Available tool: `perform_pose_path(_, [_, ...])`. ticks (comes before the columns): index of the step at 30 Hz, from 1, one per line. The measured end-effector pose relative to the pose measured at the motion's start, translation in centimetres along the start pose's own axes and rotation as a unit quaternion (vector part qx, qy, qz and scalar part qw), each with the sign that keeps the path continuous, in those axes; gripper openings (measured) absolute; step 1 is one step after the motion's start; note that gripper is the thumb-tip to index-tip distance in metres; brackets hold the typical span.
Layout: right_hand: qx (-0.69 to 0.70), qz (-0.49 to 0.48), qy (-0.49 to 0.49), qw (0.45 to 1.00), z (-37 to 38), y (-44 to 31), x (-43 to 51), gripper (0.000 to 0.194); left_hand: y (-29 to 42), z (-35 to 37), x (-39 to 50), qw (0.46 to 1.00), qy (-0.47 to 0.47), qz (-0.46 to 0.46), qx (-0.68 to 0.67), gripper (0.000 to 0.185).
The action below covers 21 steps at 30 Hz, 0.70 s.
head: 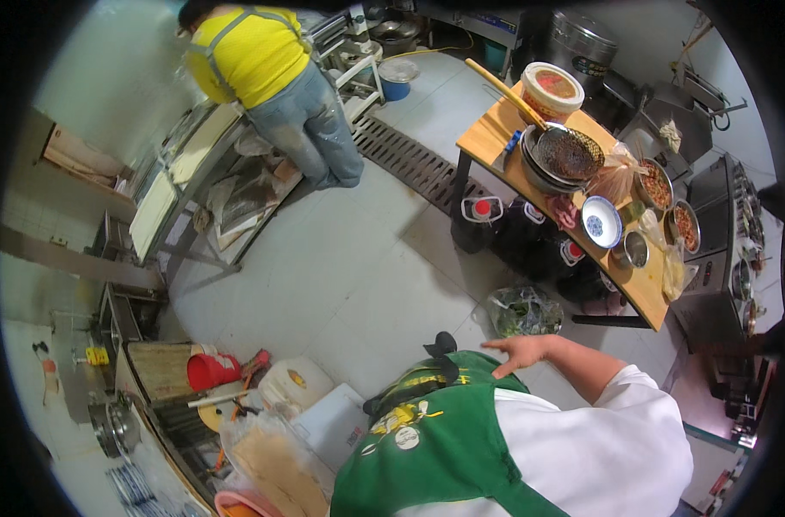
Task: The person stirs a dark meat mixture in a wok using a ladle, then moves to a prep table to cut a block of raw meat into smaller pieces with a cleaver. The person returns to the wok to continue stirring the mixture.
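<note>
My right hand (516, 354) is held out over the front of my green apron (431, 430), its thumb and fingers apart and nothing in it. My left hand is out of view. Just beyond the right hand, a clear plastic bag of leafy greens (526, 311) lies on the floor. Past it stands a wooden-topped table (654, 307). On this table are a blue-and-white plate (600, 221), a small steel bowl (631, 250), a wooden-handled wire skimmer (572, 152) on stacked metal bowls, a lidded tub (552, 90) and bowls of chopped food (656, 185).
Large dark jugs (483, 208) stand under the table. A person in a yellow top (256, 58) leans over a counter at upper left. A floor drain grate (405, 155) crosses the tiles. At lower left are a red bucket (213, 371), a plastic jug (295, 381) and a white box (337, 420).
</note>
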State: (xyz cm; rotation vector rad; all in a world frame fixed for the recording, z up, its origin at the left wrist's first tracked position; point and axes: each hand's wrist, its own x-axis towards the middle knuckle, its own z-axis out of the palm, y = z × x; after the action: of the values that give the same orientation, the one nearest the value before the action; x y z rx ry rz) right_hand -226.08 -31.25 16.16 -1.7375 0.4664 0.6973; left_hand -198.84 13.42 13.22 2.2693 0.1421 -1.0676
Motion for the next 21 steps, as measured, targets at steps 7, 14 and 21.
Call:
perform_pose_path(7, [-0.070, -0.058, 0.341, 0.936, -11.8, -2.9, 12.0, 0.043, 8.4, -0.5, 10.1, 0.995, -0.015, -0.065, 0.075, 0.039])
perform_pose_path(14, [-0.052, -0.172, 0.397, 0.900, -24.8, -15.7, 25.4, 0.031, 23.1, -3.0, 27.3, 0.975, -0.077, -0.069, 0.198, 0.040])
perform_pose_path(21, [-0.009, -0.052, 0.433, 0.900, -40.3, -22.3, 27.5, 0.035, 50.8, -1.5, 45.4, 0.917, -0.064, 0.220, 0.328, 0.040])
